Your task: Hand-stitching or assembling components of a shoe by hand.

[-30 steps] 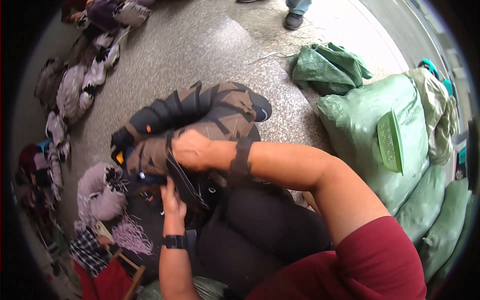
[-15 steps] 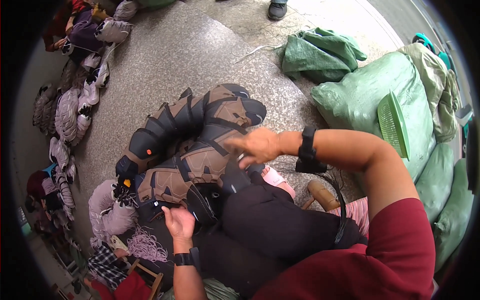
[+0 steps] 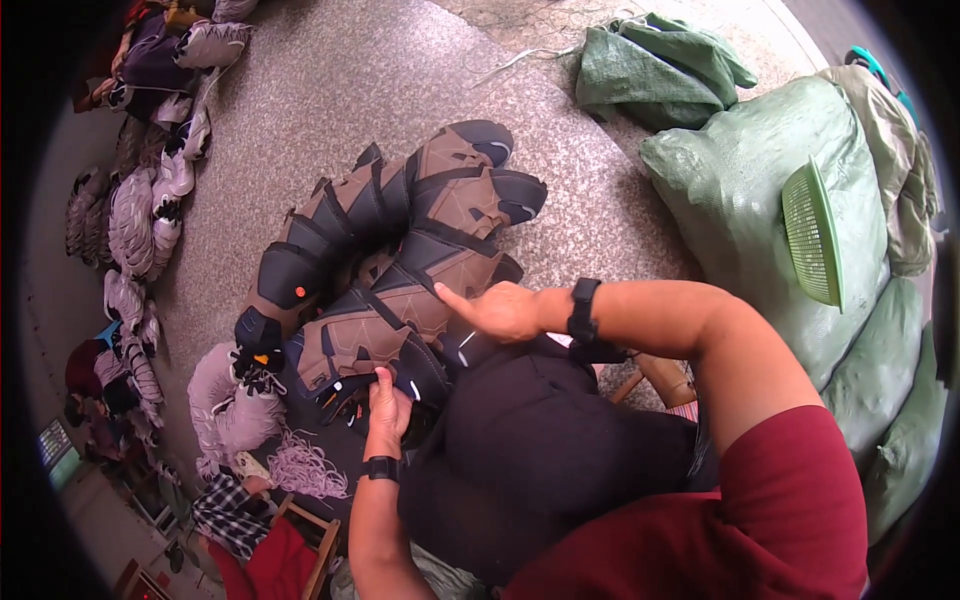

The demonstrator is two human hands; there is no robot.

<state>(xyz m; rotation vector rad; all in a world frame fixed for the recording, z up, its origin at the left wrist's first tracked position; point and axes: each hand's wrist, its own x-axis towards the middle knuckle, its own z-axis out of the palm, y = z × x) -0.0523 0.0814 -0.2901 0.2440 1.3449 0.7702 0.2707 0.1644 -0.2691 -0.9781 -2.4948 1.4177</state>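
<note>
Newly steadied mid-frame, the unladen right hand is pointing its index finger onto the brown shoes, joining the left hand below, whose grip I cannot tell.

Hands, 2: left hand, thumb raised at the lower edge of curved brown-and-black shoe uppers, nested; right hand, index finger extended over them. Pale lace heap, 1. Green basket, 1, against large green sack. Speckled floor.
</note>
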